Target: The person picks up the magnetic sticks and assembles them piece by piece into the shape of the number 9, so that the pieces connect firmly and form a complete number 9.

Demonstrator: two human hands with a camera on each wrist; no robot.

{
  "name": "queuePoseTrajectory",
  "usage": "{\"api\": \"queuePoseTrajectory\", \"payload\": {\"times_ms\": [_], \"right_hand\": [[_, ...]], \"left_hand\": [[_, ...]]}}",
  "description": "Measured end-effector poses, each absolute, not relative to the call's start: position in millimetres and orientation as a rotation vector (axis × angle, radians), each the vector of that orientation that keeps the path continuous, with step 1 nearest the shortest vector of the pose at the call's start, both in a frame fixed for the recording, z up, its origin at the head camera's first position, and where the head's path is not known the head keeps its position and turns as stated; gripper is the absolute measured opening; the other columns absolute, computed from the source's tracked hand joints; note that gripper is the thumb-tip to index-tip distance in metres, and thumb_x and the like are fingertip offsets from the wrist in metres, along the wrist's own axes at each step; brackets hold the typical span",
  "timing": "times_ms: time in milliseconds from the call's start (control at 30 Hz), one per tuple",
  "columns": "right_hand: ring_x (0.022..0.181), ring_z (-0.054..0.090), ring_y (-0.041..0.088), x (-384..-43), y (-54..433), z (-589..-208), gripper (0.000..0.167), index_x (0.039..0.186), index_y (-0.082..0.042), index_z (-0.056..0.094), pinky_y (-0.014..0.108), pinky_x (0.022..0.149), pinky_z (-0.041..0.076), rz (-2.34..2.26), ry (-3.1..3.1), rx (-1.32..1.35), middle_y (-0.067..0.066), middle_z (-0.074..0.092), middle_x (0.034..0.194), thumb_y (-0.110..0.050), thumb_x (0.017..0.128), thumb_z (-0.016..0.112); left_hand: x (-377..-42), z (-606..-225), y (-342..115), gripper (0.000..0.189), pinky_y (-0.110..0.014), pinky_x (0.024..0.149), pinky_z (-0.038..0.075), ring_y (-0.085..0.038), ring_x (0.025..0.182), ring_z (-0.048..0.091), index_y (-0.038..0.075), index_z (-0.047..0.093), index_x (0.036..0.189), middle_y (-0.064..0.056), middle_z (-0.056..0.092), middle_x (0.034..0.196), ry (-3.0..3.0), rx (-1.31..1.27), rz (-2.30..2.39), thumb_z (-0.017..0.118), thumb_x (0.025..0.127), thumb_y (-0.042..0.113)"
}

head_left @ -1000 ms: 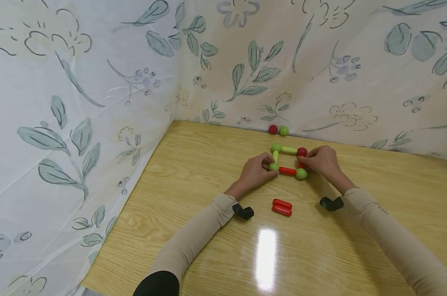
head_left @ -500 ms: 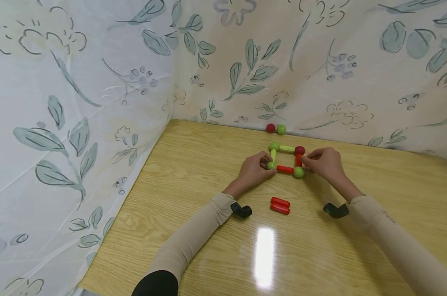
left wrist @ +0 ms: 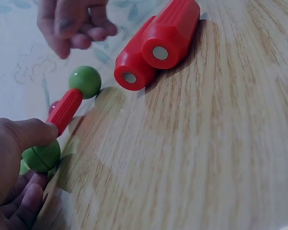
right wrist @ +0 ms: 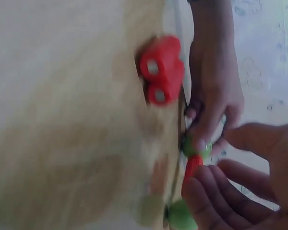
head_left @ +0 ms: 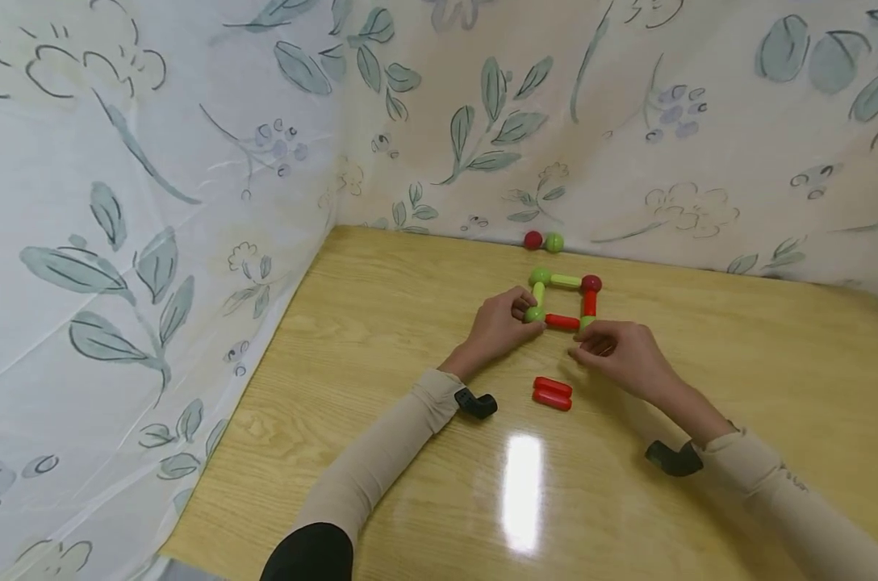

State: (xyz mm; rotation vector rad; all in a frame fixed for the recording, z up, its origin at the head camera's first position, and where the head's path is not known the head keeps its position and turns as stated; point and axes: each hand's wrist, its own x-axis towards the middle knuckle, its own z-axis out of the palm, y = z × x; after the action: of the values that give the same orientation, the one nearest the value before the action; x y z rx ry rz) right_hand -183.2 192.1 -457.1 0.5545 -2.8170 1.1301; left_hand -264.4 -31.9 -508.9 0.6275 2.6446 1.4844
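Observation:
A square of magnetic building rods and balls lies on the table: two lime rods, one of them the far rod (head_left: 566,282), a red right rod (head_left: 590,303) and a red near rod (head_left: 562,322). My left hand (head_left: 499,327) holds the near-left green ball (head_left: 535,315), thumb on top beside the red rod in the left wrist view. My right hand (head_left: 624,355) hovers just nearer than the front-right green ball (left wrist: 85,82), fingers loosely bent and holding nothing. In the head view it partly covers that ball. A dark red ball (head_left: 591,283) forms the far-right corner.
Two loose red rods (head_left: 553,393) lie side by side in front of the square, magnet ends showing in the left wrist view. A red ball (head_left: 533,240) and a green ball (head_left: 554,242) sit at the table's back edge, against the patterned cloth (head_left: 439,145).
My right hand has let go of the right red rod and moved back toward me, past the near-right corner. The left hand stays on its green ball. The head view has tilted slightly.

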Motion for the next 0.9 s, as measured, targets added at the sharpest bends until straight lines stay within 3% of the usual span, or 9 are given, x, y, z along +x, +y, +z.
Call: {"api": "queuePoseTrajectory", "payload": {"times_ms": [267, 900], "right_hand": [[0.076, 0.065, 0.012, -176.3, 176.3, -463.7, 0.016, 0.096, -0.005, 0.075, 0.028, 0.067, 0.055, 1.202, -2.933, 0.816, -0.006, 0.069, 0.083, -0.017, 0.086, 0.08], [0.073, 0.065, 0.005, -176.9, 165.6, -462.8, 0.011, 0.096, -0.007, 0.077, 0.026, 0.065, 0.053, 1.084, -3.043, 0.925, -0.008, 0.071, 0.085, -0.014, 0.087, 0.078]], "left_hand": [[-267.3, -507.3, -31.0, 0.03, -0.02, 0.073, 0.051, -0.002, 0.085, 0.063, 0.021, 0.062, 0.106, 0.009, 0.066, 0.095, 2.629, 0.623, 1.49, 0.082, 0.085, 0.028], [-265.7, -505.3, -30.6, 0.028, -0.021, 0.073, 0.051, -0.003, 0.086, 0.063, 0.021, 0.063, 0.106, 0.009, 0.066, 0.096, 2.624, 0.606, 1.504, 0.081, 0.085, 0.027]]}}
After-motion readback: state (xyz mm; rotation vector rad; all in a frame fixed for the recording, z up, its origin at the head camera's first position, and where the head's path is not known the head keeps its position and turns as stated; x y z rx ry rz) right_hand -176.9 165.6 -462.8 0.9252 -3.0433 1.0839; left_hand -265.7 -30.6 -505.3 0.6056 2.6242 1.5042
